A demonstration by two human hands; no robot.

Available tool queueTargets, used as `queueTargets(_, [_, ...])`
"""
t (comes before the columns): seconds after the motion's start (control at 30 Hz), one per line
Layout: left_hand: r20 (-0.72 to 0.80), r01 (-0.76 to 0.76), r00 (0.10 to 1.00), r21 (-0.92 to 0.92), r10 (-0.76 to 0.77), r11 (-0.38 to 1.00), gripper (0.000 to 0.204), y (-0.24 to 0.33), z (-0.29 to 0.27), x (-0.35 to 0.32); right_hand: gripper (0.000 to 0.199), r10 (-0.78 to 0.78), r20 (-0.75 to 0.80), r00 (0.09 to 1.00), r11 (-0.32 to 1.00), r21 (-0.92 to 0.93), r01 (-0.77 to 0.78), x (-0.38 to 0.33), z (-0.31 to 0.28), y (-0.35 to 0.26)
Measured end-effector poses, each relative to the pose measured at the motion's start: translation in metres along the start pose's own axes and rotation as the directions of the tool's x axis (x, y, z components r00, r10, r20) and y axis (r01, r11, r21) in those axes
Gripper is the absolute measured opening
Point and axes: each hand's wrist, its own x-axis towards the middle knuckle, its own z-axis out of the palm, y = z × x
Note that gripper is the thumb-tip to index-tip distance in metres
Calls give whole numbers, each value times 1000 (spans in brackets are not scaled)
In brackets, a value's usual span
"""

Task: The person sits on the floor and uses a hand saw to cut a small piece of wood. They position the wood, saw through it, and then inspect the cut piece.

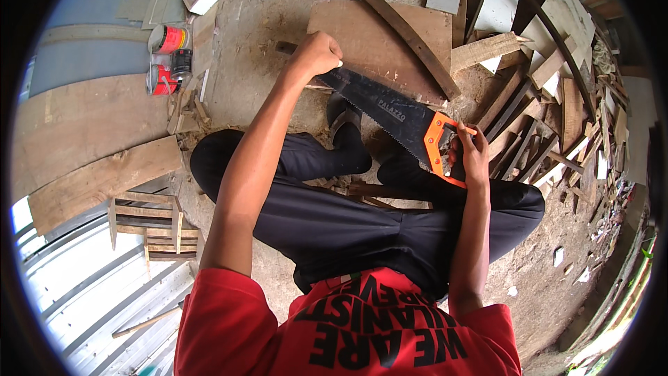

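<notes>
The right hand [467, 157] is closed tight around the orange and black plastic handle of a hand saw [396, 117] with a long black metal blade. The fingers wrap through the hole in the handle, so this grip is shut on the saw. The saw slants up and to the left, from the handle near the right knee to its tip by the other hand.

The left hand [316, 54] is curled into a fist at the far end of the blade. It presses down on a thin strip of brown wood [287, 48] that pokes out to its left. The fingers are folded under, so I cannot tell if this grip holds the strip or just pushes on it. The saw's tip sits right beside this fist.

The person squats on the dirt floor [250, 21] in black trousers [334, 216] and a red shirt [362, 334]. Past the hands lies a flat brown wooden board [379, 45] with a dark curved wooden slat [407, 35] across it.

Two small red paint tins [169, 59] stand at the left, near wide wooden planks [104, 177]. A big heap of wooden offcuts [557, 97] is piled at the right. A small wooden slatted crate [149, 226] sits at the lower left.
</notes>
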Motion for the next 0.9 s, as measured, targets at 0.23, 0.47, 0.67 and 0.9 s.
queueTargets(0.23, [-40,-24,999,16,25,1000,17,-3,4,2,32,-3,3,1000,1000,14,3,1,-1,3])
queueTargets(0.47, [-82,-34,996,9,34,999,12,-4,8,1,31,-7,2,1000,1000,1,7,-1,0,0])
queueTargets(0.67, [-74,-20,997,26,22,999,15,-9,8,2,28,-9,8,1000,1000,17,9,0,-1,5])
queueTargets(0.9, [-51,-65,997,-69,61,996,19,-20,2,10,33,-13,73,997,995,104,6,-5,-4,-2])
